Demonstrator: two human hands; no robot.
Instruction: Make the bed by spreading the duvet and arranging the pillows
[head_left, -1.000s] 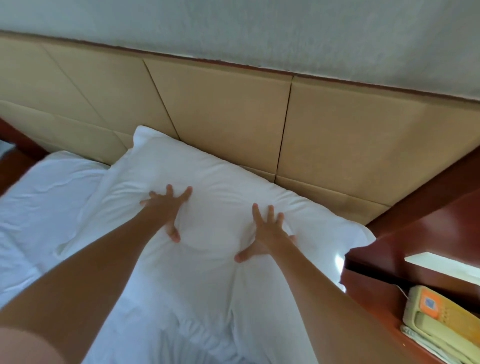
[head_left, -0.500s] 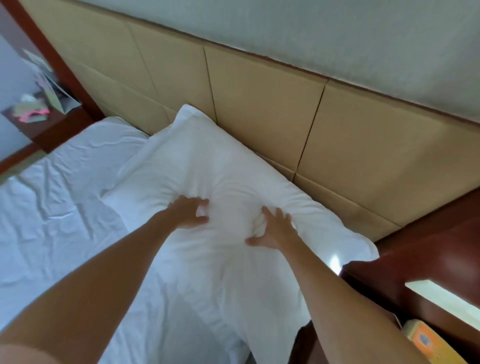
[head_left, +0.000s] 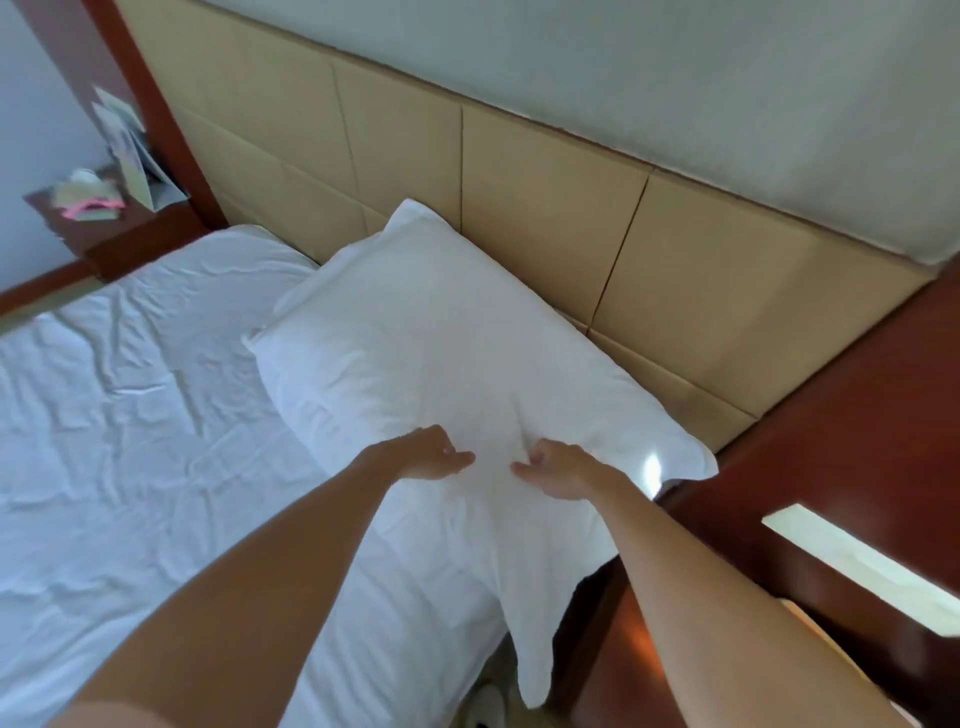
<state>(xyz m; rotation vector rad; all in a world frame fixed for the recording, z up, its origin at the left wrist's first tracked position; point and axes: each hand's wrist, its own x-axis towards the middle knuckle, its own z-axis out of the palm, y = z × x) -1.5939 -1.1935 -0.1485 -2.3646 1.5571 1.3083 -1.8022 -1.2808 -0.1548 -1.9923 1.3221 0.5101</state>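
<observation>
Your left hand (head_left: 428, 453) and your right hand (head_left: 558, 465) lie close together on the near part of the white pillow (head_left: 457, 353), with a narrow strip of pillowcase between them. Both hands are loosely curled, fingers bent into the fabric, and small creases gather around them; whether either hand actually pinches the cloth or only presses on it cannot be told from this angle.

The pillow lies slantwise on the right side of the bed, its far corner touching the padded tan headboard (head_left: 545, 187) and its long far edge running along the headboard's lower panels. Its right corner reaches the dark red wooden surround (head_left: 831, 415) beside the bed, and its near corner hangs off the edge of the mattress, drooping down toward the floor.

To the left of the pillow, the bed is covered in a wrinkled white sheet (head_left: 130, 405), which stretches to the left edge of the view. At the far left, beyond the bed, a dark wooden bedside surface (head_left: 130, 234) carries a folded card (head_left: 132, 150) standing upright and some small pale and pink items (head_left: 93, 205) too blurred to name. Both of your forearms are bare and reach in from the bottom of the view.
</observation>
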